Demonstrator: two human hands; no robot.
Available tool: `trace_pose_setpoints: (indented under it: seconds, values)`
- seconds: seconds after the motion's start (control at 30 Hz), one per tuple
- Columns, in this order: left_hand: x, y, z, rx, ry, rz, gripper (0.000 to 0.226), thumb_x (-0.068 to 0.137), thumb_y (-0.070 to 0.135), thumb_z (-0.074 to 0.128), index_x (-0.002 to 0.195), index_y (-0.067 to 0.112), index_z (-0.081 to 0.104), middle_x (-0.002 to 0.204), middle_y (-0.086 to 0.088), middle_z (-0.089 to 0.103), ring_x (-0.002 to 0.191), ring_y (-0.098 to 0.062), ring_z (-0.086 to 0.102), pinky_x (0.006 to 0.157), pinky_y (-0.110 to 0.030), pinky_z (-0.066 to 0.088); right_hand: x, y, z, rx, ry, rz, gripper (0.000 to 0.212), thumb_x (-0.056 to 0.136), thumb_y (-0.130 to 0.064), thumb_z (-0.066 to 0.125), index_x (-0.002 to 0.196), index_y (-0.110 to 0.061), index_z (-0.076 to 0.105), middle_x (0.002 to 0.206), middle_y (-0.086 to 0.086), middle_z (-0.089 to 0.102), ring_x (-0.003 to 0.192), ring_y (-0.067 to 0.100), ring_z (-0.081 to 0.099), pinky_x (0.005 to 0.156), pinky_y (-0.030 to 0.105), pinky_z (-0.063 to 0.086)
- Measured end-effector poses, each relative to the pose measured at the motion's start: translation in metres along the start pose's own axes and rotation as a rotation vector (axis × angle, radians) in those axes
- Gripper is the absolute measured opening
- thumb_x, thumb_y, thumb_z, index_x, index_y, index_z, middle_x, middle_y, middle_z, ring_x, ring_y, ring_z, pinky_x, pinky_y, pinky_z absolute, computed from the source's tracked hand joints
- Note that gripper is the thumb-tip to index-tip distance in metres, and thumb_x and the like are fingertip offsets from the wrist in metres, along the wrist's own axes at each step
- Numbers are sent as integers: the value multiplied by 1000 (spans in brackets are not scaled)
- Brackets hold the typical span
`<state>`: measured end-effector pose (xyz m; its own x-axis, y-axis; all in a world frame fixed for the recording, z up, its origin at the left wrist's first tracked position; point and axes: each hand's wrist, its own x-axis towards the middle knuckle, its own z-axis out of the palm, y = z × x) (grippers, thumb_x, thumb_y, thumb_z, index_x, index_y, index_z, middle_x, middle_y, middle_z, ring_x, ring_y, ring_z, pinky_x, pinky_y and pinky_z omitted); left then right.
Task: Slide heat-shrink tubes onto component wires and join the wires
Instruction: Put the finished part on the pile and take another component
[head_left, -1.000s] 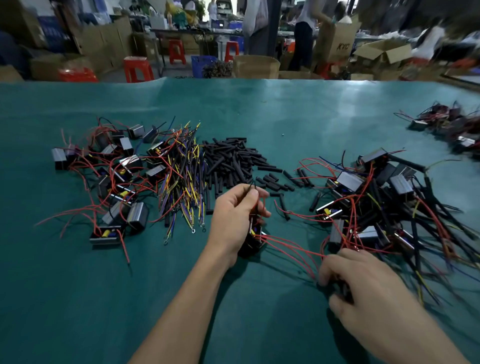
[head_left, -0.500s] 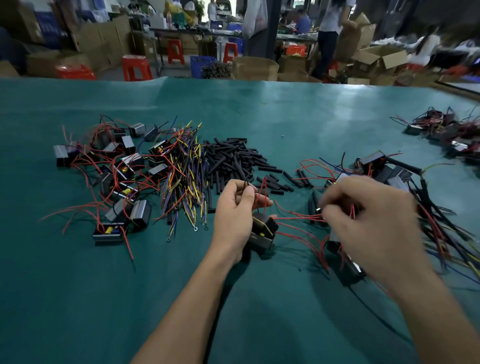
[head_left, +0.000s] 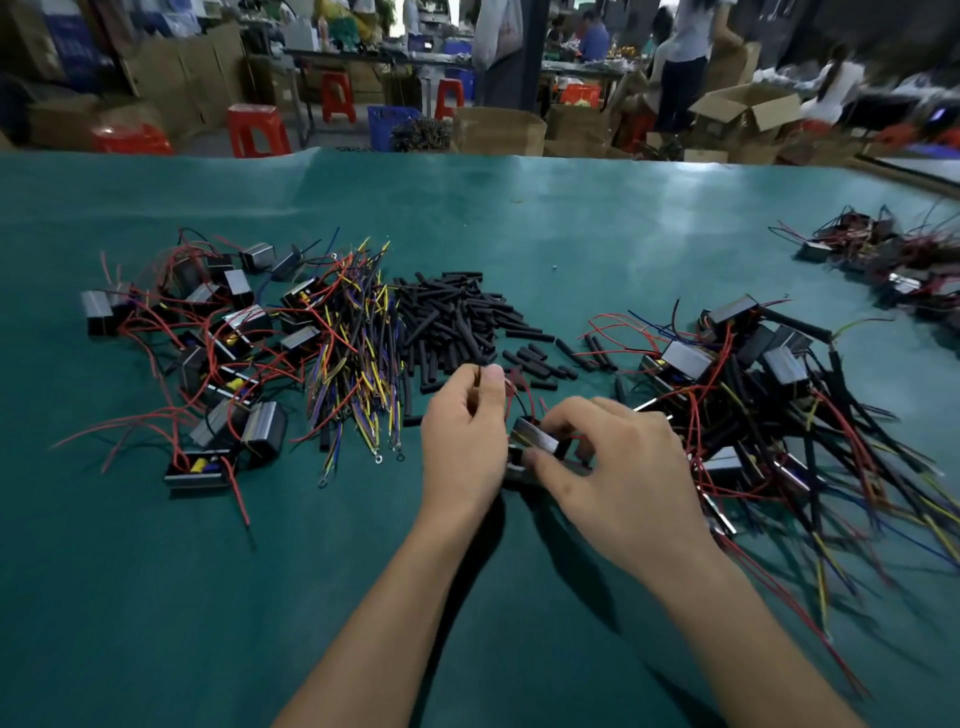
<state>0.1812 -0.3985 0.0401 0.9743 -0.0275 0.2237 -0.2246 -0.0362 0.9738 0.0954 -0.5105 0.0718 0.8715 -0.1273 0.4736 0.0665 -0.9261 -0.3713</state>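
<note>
Component, a small black block with a shiny face and red wires, sits gripped by right hand; left hand pinches a thin wire.

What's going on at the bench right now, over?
Left hand pinching a thin wire end. Right hand gripping the black component. Heat-shrink tubes piled just beyond. Nothing blocking.

We get even overhead light, dim-ish overall. Soft sheen on the green mat upper right. Soft shadows fall under both forearms, toward us. Wide-angle bend curves the mat's far edge. Right-edge wire pile and background workshop are smeared by motion blur; centre stays reasonably sharp.
</note>
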Motion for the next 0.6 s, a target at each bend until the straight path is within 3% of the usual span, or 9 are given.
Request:
trace_pose_setpoints:
  seconds: [0.1,0.23,0.3,0.43,0.5,0.53,0.6]
  values:
    - [-2,0,1,36,24,11,40,106,35,46,80,8,58,63,3,50,62,-19,45,64,-48,46,1,4,4,-33,0,15,18,79,-22,82,92,-21,69,90,-5,64,85,25,62,79,41,50]
    - [-3,-4,0,91,-1,61,35,106,34,47,84,15,67,55,12,50,56,-10,42,58,-34,37,4,9,9,11,-49,31,8,84,-21,78,92,-19,78,91,-3,67,85,23,64,77,40,54]
    - [-3,-3,0,78,-33,47,33,106,32,48,85,17,70,59,11,57,57,-10,47,60,-33,41,3,10,8,32,-99,11,8,87,-20,73,91,-19,80,91,-3,66,84,21,64,78,40,54]
    - [-1,0,2,-4,-69,-13,34,106,28,49,81,17,69,70,3,72,66,-8,65,68,-32,53,9,-1,1,-19,-361,-66,21,91,-29,57,88,-20,76,92,-4,58,86,21,59,79,40,51]
    - [-4,0,2,-18,-69,-4,29,105,33,47,87,19,64,68,3,71,65,-14,66,70,-39,55,27,-1,-13,-35,-460,-65,25,83,-31,53,87,-23,76,79,-2,64,76,18,59,73,35,52]
    - [-5,1,2,-5,-61,16,25,102,38,45,92,20,60,68,3,71,67,-17,67,71,-42,55,41,4,-20,-65,-434,-28,25,80,-29,53,88,-24,77,76,-1,68,73,18,61,71,32,53]
    - [-9,2,3,-9,-27,62,16,100,41,42,99,25,47,71,-1,70,72,-22,69,72,-47,56,72,20,-30,-212,-338,90,20,82,-24,59,91,-23,76,88,6,73,80,28,62,74,33,53]
